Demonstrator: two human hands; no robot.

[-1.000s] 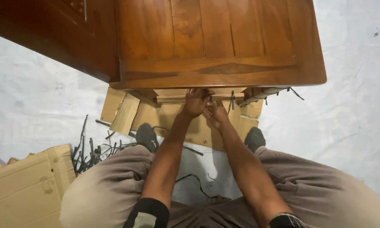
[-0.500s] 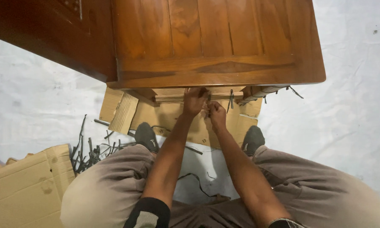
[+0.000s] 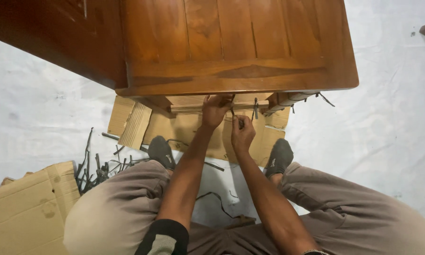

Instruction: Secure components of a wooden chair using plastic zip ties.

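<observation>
A brown wooden table (image 3: 236,75) stands in front of me, seen from above. Both my hands reach under its near edge. My left hand (image 3: 216,109) is up against the wooden rail below the tabletop, fingers pinched on a dark strap (image 3: 233,109). My right hand (image 3: 242,132) sits slightly lower and nearer to me, gripping the lower end of the same dark strap. Another dark strap (image 3: 256,108) hangs from the rail just to the right.
Flat cardboard (image 3: 184,130) lies under the table on the white floor covering. A pile of cut dark straps (image 3: 99,163) lies at left, beside a cardboard box (image 3: 26,212). My dark-socked feet (image 3: 161,152) rest on the floor. A wrapped table leg (image 3: 288,100) shows at right.
My right hand has drawn back toward me and lower, away from the left hand, which stays at the rail. The view has shifted slightly.
</observation>
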